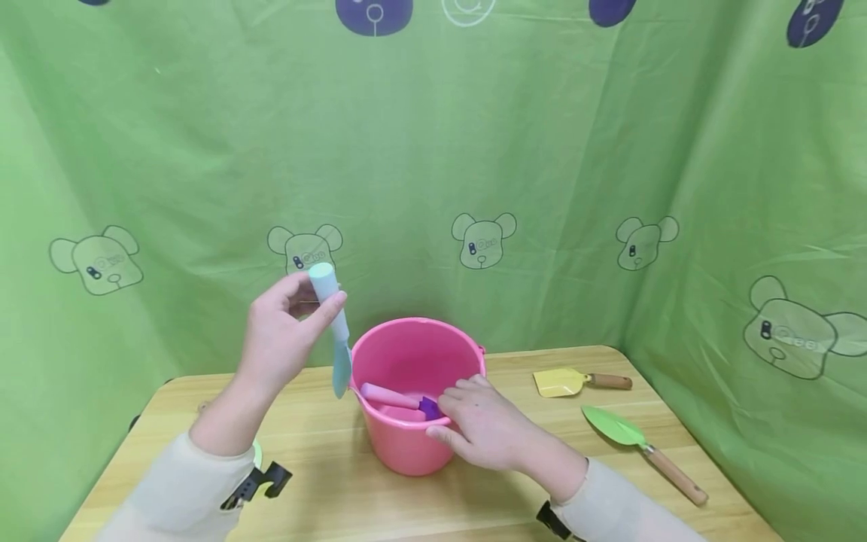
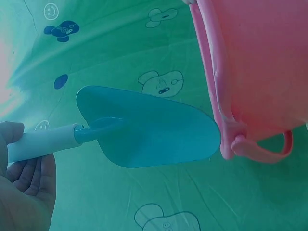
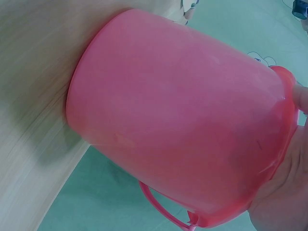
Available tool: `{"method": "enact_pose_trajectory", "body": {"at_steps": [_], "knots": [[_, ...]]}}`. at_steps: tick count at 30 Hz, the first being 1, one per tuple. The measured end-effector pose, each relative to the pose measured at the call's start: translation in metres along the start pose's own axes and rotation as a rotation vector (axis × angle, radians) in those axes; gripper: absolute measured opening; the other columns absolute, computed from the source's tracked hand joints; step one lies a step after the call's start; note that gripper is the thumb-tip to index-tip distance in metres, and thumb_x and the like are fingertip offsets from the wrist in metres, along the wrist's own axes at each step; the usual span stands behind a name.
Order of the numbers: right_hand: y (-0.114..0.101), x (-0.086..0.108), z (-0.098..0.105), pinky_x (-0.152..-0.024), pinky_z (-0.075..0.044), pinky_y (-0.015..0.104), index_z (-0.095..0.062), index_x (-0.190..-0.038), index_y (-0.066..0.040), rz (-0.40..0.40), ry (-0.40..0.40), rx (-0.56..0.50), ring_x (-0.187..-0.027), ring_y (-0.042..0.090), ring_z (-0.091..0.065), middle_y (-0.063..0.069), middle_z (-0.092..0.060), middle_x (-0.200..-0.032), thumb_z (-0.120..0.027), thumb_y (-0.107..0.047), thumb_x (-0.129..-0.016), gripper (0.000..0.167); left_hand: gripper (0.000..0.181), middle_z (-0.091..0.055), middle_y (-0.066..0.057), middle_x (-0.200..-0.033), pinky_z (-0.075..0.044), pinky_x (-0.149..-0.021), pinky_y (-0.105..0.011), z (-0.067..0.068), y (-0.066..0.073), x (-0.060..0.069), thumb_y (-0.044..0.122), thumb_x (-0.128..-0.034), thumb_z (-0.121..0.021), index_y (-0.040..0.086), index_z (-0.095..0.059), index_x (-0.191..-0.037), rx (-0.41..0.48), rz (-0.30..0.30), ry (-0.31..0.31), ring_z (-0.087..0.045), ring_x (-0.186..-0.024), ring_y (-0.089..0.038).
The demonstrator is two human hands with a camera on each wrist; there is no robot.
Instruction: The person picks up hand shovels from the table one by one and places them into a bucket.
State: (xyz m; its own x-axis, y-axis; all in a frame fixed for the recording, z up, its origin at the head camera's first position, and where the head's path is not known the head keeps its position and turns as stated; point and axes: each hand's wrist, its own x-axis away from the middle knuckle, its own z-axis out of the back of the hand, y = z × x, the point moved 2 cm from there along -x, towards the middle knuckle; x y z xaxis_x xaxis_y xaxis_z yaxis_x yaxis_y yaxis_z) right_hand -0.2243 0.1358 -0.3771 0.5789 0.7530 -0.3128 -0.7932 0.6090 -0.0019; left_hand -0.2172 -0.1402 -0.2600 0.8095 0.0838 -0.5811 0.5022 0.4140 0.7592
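Note:
A blue toy trowel is held by its pale handle in my left hand, blade pointing down at the left rim of a pink bucket. In the left wrist view, the trowel's broad blade overlaps the bucket's edge; whether they touch I cannot tell. My right hand grips the bucket's near right rim, thumb outside. Inside the bucket lies a tool with a pink handle and a purple part, partly hidden by the right hand. The right wrist view shows the bucket's side wall.
On the right of the wooden table lie a yellow shovel and a green trowel, both with wooden handles. A light green object shows partly behind the left sleeve. Green cloth hangs behind and at the sides.

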Motion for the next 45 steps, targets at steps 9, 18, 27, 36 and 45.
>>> {"method": "enact_pose_trajectory", "body": {"at_steps": [9,18,27,36,45], "knots": [[-0.001,0.000,-0.001,-0.081,-0.034,0.031,-0.051,-0.080,-0.023,-0.006,-0.002,0.001,-0.076,0.009,-0.039,-0.014,-0.041,-0.074,-0.054,-0.047,-0.100,0.032,0.034,-0.072,-0.006,-0.103,-0.055,-0.084,-0.025,-0.011,0.004,-0.004,0.027,-0.0892,-0.078,0.005,-0.070,-0.115,0.109,0.028,-0.024,-0.069,-0.092,-0.015],[0.000,0.000,0.001,-0.083,-0.036,0.032,-0.052,-0.081,-0.024,-0.009,-0.011,0.000,-0.076,0.008,-0.040,-0.015,-0.043,-0.075,-0.048,-0.051,-0.102,0.034,0.032,-0.072,-0.007,-0.103,-0.055,-0.086,-0.027,-0.019,0.008,-0.006,0.024,-0.0888,-0.078,0.006,-0.070,-0.114,0.181,0.019,-0.017,-0.069,-0.093,-0.016],[0.000,-0.001,0.000,-0.082,-0.035,0.031,-0.051,-0.080,-0.024,-0.004,-0.007,0.000,-0.075,0.008,-0.039,-0.015,-0.042,-0.074,-0.047,-0.052,-0.102,0.036,0.030,-0.073,-0.009,-0.102,-0.056,-0.086,-0.030,-0.036,0.007,-0.003,0.019,-0.0870,-0.080,0.006,-0.071,-0.112,0.259,0.019,-0.018,-0.071,-0.092,-0.018],[-0.001,0.000,0.000,-0.081,-0.035,0.031,-0.051,-0.080,-0.023,-0.006,0.000,0.002,-0.075,0.009,-0.039,-0.015,-0.041,-0.074,-0.049,-0.051,-0.101,0.035,0.029,-0.074,-0.008,-0.101,-0.056,-0.086,-0.030,-0.051,0.005,0.002,0.018,-0.0875,-0.079,0.005,-0.071,-0.112,0.286,0.039,-0.032,-0.071,-0.093,-0.019],[-0.001,0.000,0.000,-0.081,-0.034,0.031,-0.049,-0.078,-0.023,0.000,0.009,0.001,-0.074,0.009,-0.038,-0.014,-0.039,-0.073,-0.053,-0.049,-0.100,0.034,0.029,-0.074,-0.009,-0.101,-0.056,-0.087,-0.030,-0.062,-0.001,0.009,0.016,-0.0874,-0.079,0.005,-0.071,-0.112,0.299,0.062,-0.034,-0.071,-0.094,-0.019]]}}
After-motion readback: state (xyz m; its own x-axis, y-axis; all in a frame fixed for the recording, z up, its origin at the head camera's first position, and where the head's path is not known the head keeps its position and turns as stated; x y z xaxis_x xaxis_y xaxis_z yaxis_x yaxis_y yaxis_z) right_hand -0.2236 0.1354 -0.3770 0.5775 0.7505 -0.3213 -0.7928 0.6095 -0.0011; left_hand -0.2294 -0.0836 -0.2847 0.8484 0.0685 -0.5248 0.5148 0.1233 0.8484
